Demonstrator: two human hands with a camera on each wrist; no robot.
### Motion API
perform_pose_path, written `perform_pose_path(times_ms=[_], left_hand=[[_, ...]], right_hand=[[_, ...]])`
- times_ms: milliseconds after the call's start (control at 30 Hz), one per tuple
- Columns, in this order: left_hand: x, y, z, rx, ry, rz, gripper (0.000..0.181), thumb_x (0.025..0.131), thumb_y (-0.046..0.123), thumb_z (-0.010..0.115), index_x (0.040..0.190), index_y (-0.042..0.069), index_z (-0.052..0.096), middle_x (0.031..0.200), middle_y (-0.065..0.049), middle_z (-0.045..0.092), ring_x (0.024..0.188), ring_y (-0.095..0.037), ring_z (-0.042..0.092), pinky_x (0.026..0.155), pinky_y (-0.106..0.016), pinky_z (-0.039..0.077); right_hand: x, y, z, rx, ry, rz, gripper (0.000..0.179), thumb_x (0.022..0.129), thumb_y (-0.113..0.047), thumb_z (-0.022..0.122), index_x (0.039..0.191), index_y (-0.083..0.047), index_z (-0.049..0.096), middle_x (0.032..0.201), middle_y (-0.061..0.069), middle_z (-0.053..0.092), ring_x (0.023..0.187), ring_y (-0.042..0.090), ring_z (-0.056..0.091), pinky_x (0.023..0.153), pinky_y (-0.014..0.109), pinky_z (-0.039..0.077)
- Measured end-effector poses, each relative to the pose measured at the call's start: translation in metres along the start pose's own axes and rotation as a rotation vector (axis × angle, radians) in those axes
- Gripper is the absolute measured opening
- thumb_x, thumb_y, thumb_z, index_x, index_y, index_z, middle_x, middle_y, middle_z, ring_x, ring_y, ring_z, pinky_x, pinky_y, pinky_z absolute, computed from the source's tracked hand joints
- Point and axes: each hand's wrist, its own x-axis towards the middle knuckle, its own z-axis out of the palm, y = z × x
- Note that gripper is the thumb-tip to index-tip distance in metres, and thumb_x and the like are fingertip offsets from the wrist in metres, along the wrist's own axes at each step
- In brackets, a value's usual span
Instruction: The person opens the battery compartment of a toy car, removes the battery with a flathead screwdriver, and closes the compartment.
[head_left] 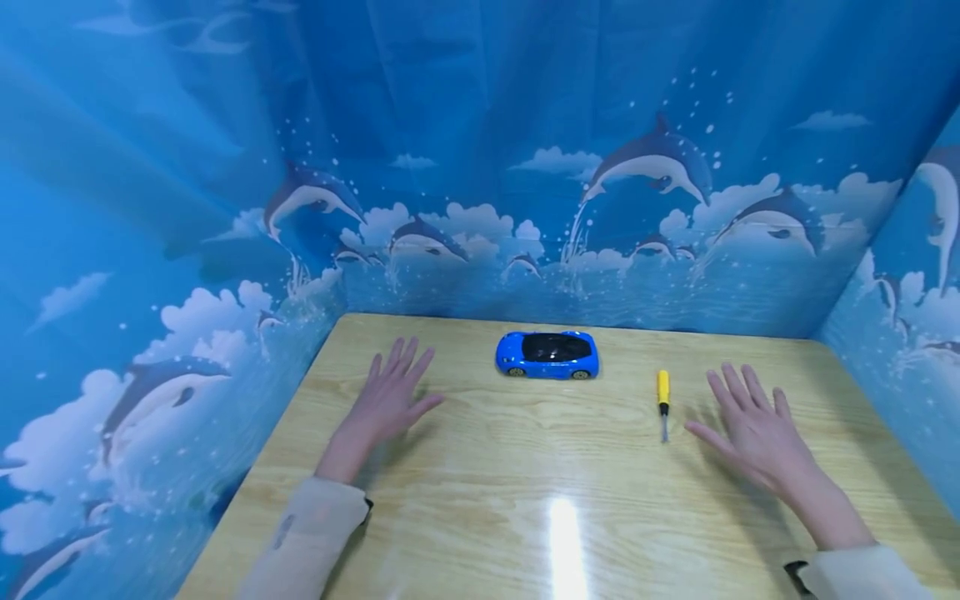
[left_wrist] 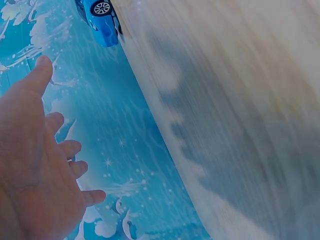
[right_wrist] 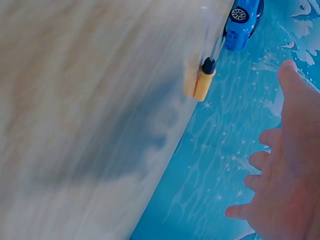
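Note:
A blue toy car (head_left: 547, 356) with a black roof and windows stands on its wheels near the back of the table. To its right lies a screwdriver (head_left: 663, 396) with a yellow handle and black collar, its metal tip toward the front. My left hand (head_left: 387, 393) hovers palm down, fingers spread, left of the car; in the left wrist view its shadow falls on the wood. Just right of the screwdriver, my right hand (head_left: 759, 433) is spread likewise over the table, holding nothing. The right wrist view shows the screwdriver's handle (right_wrist: 204, 86) beyond that hand's shadow.
The wooden table (head_left: 480, 467) has a light grain and a bright reflection near the front. Blue curtains (head_left: 480, 167) printed with dolphins and clouds enclose it at the back and both sides. Pale sleeves (head_left: 318, 529) cover the forearms.

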Motion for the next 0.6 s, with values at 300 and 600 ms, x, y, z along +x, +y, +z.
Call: perform_pose_path(times_ms=[300,600], left_hand=[[0.016,0.018,0.005,0.002,-0.002,0.039,0.083,0.102,0.058,0.053,0.166,0.015,0.021,0.171,-0.018,0.01,0.157,-0.037,0.0,0.125,-0.067,0.008],[0.035,0.033,0.012,0.007,-0.018,0.067,0.084,0.102,0.06,0.05,0.166,0.017,0.019,0.171,-0.015,0.007,0.157,-0.039,0.003,0.125,-0.064,0.008]], right_hand=[[0.019,-0.017,0.0,0.03,-0.022,-0.015,0.092,0.102,-0.059,0.051,0.163,0.001,0.017,0.167,0.031,0.009,0.154,0.046,-0.005,0.115,0.081,0.005],[0.038,-0.033,0.005,0.048,-0.063,-0.027,0.094,0.102,-0.062,0.05,0.163,0.003,0.017,0.167,0.031,0.007,0.154,0.048,-0.003,0.115,0.08,0.008]])
